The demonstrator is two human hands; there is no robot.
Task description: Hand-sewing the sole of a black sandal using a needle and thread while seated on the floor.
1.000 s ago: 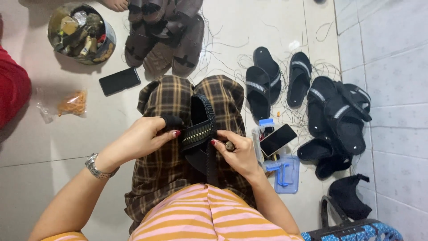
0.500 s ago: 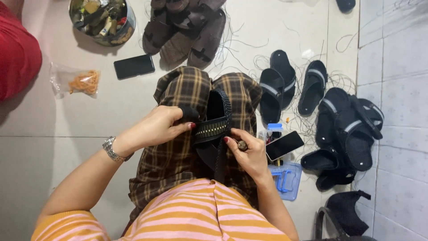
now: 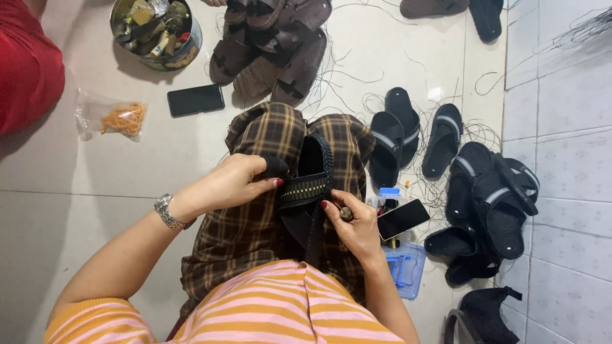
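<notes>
A black sandal (image 3: 310,172) with a studded strap lies between my knees, on brown plaid trousers. My left hand (image 3: 236,181), a metal watch on its wrist, grips the sandal's left edge beside the strap. My right hand (image 3: 354,223) pinches the strap's right end from below; a ring shows on one finger. Dark thread hangs from the sandal toward my striped shirt.
Black sandals (image 3: 491,191) lie in a heap at right by the tiled wall. Brown sandals (image 3: 274,44) and a round tin of odds and ends (image 3: 156,28) sit at the top. Two phones (image 3: 196,100) (image 3: 403,218), a snack bag (image 3: 115,118), a blue plastic box (image 3: 403,271) and loose threads lie around.
The view has shifted, so the tin and brown sandals sit lower and more to the right. Both hands keep their hold on the sandal, with the fingers shifting only slightly.
</notes>
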